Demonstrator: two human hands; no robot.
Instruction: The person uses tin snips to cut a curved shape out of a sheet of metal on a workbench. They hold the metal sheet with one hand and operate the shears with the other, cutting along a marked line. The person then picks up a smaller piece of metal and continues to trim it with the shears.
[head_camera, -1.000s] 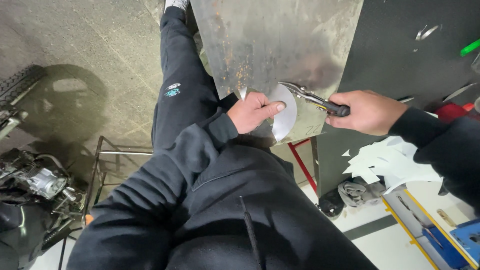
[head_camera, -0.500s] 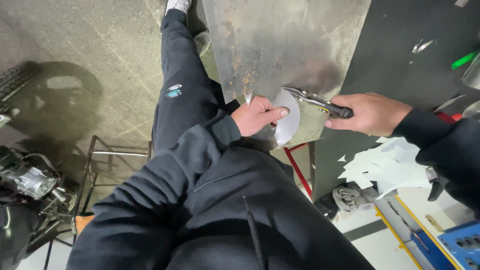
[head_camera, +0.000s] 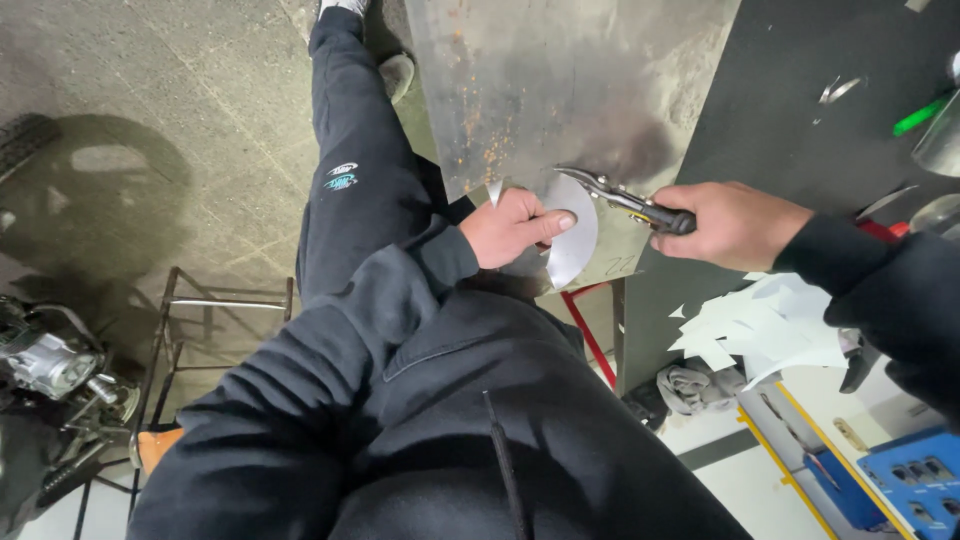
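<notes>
A large grey metal sheet with rust spots leans out over my lap from a dark workbench. My left hand pinches a curved, partly cut flap at the sheet's near edge, thumb on top. My right hand is closed around the dark handles of metal snips, whose blades point left into the cut just above the flap. My dark trouser leg stretches out below the sheet.
A dark bench top lies to the right with metal offcuts and a green tool. White paper scraps, a grey rag and a blue case lie lower right. A metal frame stool and engine parts stand left.
The view has shifted slightly. The snips have worked further left along the curved cut, and the flap under my left thumb stands out more from the sheet.
</notes>
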